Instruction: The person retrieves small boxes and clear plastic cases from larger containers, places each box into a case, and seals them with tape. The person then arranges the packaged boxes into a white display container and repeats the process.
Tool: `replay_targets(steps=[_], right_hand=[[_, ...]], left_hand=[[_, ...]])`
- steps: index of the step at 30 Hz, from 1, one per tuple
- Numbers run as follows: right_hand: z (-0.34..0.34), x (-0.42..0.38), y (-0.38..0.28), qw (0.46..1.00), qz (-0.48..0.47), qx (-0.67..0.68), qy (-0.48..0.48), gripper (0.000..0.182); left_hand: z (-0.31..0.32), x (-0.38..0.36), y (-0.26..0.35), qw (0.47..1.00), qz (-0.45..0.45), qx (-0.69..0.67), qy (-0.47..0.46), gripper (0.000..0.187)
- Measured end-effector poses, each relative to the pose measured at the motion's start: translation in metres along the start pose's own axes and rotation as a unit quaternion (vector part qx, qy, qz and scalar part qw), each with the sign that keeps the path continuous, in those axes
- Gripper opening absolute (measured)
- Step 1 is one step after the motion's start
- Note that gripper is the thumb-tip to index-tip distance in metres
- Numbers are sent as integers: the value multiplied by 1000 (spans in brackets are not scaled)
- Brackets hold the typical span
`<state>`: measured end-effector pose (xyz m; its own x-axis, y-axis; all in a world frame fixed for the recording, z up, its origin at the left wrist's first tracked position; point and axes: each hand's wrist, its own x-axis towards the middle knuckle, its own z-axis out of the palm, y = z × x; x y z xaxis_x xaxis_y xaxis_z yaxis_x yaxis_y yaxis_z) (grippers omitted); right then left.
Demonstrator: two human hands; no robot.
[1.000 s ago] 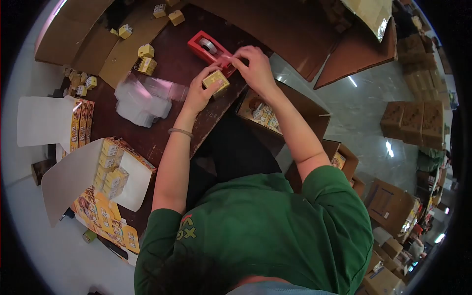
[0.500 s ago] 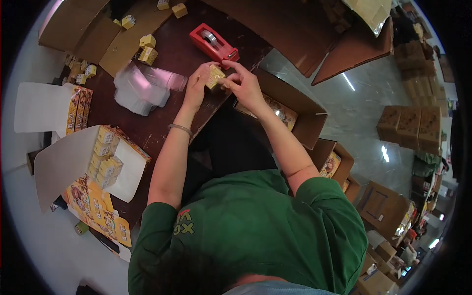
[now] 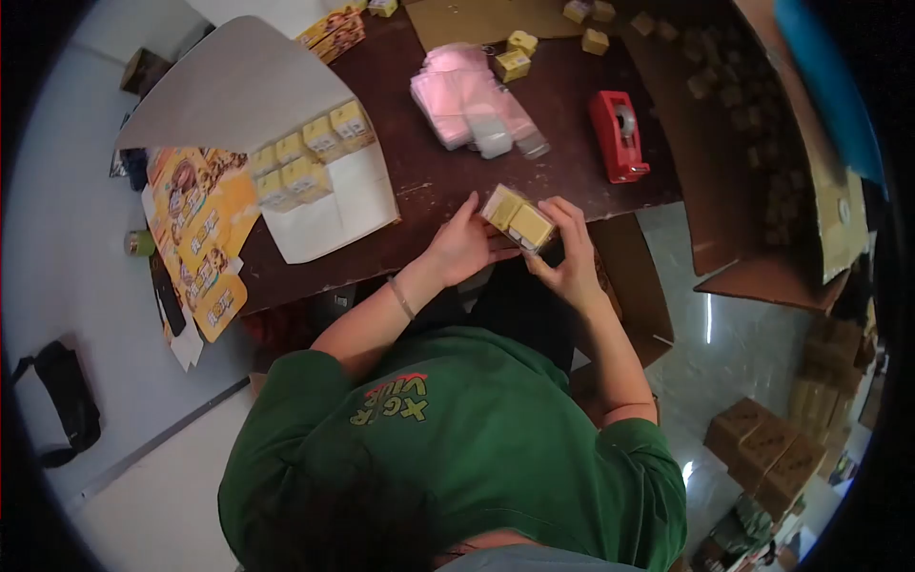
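Centrally, right-hand fingers (image 3: 569, 221) on clear-sleeved yellow boxes (image 3: 519, 221), scuffed dark table (image 3: 562, 176)

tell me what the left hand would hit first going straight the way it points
The clear-wrapped yellow boxes in the right hand, just ahead of the left hand, perhaps touching it; beyond, roughly in line, the red tape dispenser, though depth is unclear.

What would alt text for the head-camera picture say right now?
A person's right hand holds a clear-wrapped yellow pack by a dark table's edge, the left hand close beside it. Nearby lie plastic sleeves, a red tape dispenser and an open carton holding small yellow boxes.
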<state>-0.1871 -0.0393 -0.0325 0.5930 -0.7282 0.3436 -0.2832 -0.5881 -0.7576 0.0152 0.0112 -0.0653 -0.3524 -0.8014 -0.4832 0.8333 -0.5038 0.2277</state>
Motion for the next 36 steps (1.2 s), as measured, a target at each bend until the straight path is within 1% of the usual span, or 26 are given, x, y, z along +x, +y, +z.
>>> replay_targets(steps=[2,3,4,5,6,8,11,13,14,15,16,17,19,21,22,23,26,27,29,30,31,32,33,34,35,36], right_hand=[[19,30,-11,988,46,144,-19,66],[30,51,-25,977,65,200,-35,65],[40,76,-39,973,52,209,-86,61],[57,101,-51,983,-38,154,-92,58],[81,122,-57,980,-102,144,-90,56],[129,157,-66,977,-92,119,-153,55],[196,174,-44,976,-177,2,-123,51],[195,169,-38,977,-203,5,-63,49],[177,169,-35,977,-209,22,-38,43],[160,172,-21,979,-204,14,25,37],[137,172,-17,983,-137,-46,111,29],[120,176,10,976,-63,-123,171,27],[96,181,51,922,96,-313,208,39],[84,193,69,953,227,-173,100,43],[80,199,78,952,288,-95,46,45],[80,205,85,954,297,-30,38,43],[75,204,90,957,256,-93,101,40],[75,203,94,961,177,-146,155,36],[74,193,100,936,19,-244,254,31],[69,187,102,966,74,-105,226,27],[58,179,82,972,127,38,192,24],[49,168,55,956,178,179,152,21],[43,148,17,910,252,326,52,16],[55,122,14,899,252,358,-27,15],[67,97,-5,903,265,326,-95,16],[93,68,5,950,167,263,-31,19]], left_hand=[[-36,-41,3,978,123,167,26,43],[-47,-58,4,961,165,212,65,37],[-55,-72,9,961,169,208,70,36],[-61,-85,13,960,173,206,74,35],[-65,-95,16,960,176,205,78,34],[-72,-104,17,960,176,196,92,33],[-71,-104,16,960,180,199,80,34],[-73,-106,15,962,176,198,65,34],[-74,-106,15,963,174,196,59,34],[-74,-106,15,961,174,205,56,34],[-73,-105,16,962,168,209,44,33],[-71,-103,17,963,162,211,32,33],[-66,-94,13,964,146,222,12,32],[-56,-77,14,960,130,248,-5,31],[-50,-71,14,956,117,268,-14,31],[-44,-63,14,951,106,289,-22,30],[-25,-54,19,932,122,340,-26,27],[-20,-54,23,925,142,352,-16,27],[-13,-55,31,915,177,363,12,31],[-16,-52,34,906,210,367,9,37],[-19,-48,39,896,244,371,6,43],[-17,-48,45,904,256,343,14,51],[-16,-44,50,904,287,316,-16,52],[-15,-42,52,904,314,288,-44,54],[-1,-52,57,946,217,239,-24,58],[-2,-47,63,962,157,173,-139,69]])
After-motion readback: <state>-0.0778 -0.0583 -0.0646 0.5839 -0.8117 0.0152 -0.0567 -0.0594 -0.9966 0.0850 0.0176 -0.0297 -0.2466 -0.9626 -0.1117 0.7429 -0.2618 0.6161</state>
